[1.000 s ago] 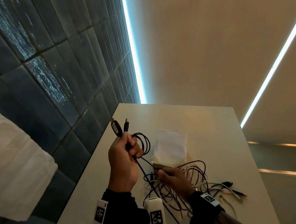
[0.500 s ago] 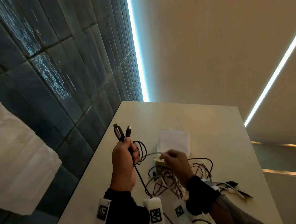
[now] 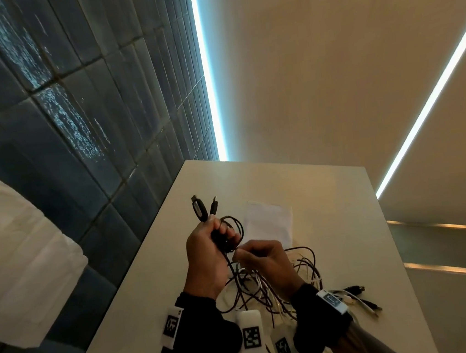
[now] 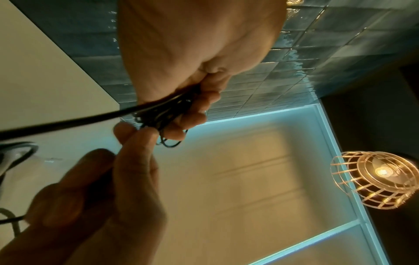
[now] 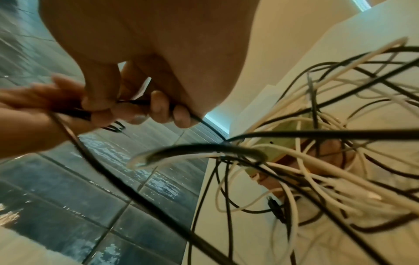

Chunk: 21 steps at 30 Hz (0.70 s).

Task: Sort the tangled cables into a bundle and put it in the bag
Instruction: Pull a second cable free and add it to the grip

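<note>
- Progress looks early: one black cable point(image 3: 228, 234) is partly coiled into small loops; the tangle point(image 3: 280, 283) of black and white cables on the worktop point(image 3: 328, 195) is not yet sorted, and nothing seems to be in the bag point(image 3: 268, 221).
- Left hand point(image 3: 205, 254) has its grip closed around the coil, which it holds up above the tangle, two plugs point(image 3: 205, 208) sticking out past the knuckles.
- Right hand point(image 3: 263, 259), touching the left one just below the coil, pinches the same cable's running length between thumb and fingers point(image 5: 156, 105).
- Bag: pale and flat, lying beyond the tangle.
- Tangle: thin, limp cords crossing in many loops; loose plug ends point(image 3: 359, 298) lie to its right.
- Left to do, by my reading: finish this coil, free the other cables, bundle them, bag them.
</note>
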Available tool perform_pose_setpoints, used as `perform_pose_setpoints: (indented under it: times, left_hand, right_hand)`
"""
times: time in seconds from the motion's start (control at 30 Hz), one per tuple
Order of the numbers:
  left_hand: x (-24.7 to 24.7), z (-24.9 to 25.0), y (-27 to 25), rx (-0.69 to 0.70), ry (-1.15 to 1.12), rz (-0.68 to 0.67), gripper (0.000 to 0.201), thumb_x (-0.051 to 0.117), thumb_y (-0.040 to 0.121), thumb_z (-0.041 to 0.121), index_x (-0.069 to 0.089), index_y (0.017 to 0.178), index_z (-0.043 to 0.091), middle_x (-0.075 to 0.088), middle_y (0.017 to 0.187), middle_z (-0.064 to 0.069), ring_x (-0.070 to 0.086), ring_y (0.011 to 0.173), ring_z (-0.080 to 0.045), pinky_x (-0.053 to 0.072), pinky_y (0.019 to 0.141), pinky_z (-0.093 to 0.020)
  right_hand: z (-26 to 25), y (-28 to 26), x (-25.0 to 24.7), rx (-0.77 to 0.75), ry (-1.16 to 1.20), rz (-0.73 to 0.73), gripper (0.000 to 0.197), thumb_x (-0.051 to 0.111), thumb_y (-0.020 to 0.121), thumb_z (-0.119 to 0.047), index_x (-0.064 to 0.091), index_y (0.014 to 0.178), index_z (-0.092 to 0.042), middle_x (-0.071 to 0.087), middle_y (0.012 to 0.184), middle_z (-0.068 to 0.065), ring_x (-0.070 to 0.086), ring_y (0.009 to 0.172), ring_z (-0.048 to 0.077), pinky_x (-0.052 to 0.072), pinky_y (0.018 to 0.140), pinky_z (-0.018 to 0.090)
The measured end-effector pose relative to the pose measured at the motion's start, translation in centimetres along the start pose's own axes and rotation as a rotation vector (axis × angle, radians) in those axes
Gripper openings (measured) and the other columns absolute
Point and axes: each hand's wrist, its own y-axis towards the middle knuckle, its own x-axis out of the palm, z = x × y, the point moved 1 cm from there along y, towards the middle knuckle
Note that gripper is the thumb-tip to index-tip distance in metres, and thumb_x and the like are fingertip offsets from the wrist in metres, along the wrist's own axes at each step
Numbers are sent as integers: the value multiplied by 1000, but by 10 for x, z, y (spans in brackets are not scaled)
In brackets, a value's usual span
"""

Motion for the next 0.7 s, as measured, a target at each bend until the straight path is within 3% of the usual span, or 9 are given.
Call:
perform_pose_setpoints:
  times: [0.1, 0.23, 0.4, 0.53, 0.7]
  left_hand:
    - [3, 7, -1, 66, -2, -60, 31, 35, 101, 18, 40, 71, 14, 35, 64, -1, 34, 53, -15, 33, 58, -32]
    - [0, 22, -2, 155, 13, -98, 32, 34, 101, 18, 39, 69, 15, 34, 63, 0, 30, 50, -12, 28, 52, -28]
    - [-1, 30, -6, 197, 20, -124, 33, 34, 101, 18, 38, 68, 16, 35, 62, 2, 30, 50, -11, 28, 50, -26]
    - [-3, 35, -8, 223, 28, -119, 33, 34, 101, 18, 39, 68, 15, 37, 62, 2, 31, 49, -10, 28, 50, -25]
    - [-6, 42, -9, 253, 61, -110, 33, 33, 100, 17, 39, 68, 15, 36, 60, 3, 29, 49, -10, 27, 49, -24]
  right_hand:
    - [14, -3, -4, 23, -31, 7, 27, 67, 87, -30, 70, 69, -10, 56, 66, 14, 44, 61, 19, 37, 59, 28]
    - [37, -8, -15, 78, -111, 58, 33, 63, 85, -42, 68, 62, -18, 62, 66, 8, 54, 67, 18, 40, 62, 25]
    - [53, -12, -17, 92, -138, 70, 35, 59, 94, -27, 64, 62, -15, 52, 57, -3, 42, 55, 9, 34, 54, 19]
    - [60, -9, -15, 122, -121, 57, 33, 55, 97, -20, 62, 67, -8, 53, 55, -9, 41, 53, 6, 34, 53, 15]
    - [66, -5, -16, 166, -231, 3, 34, 51, 99, -13, 61, 67, -10, 51, 55, -8, 41, 51, 5, 35, 54, 15]
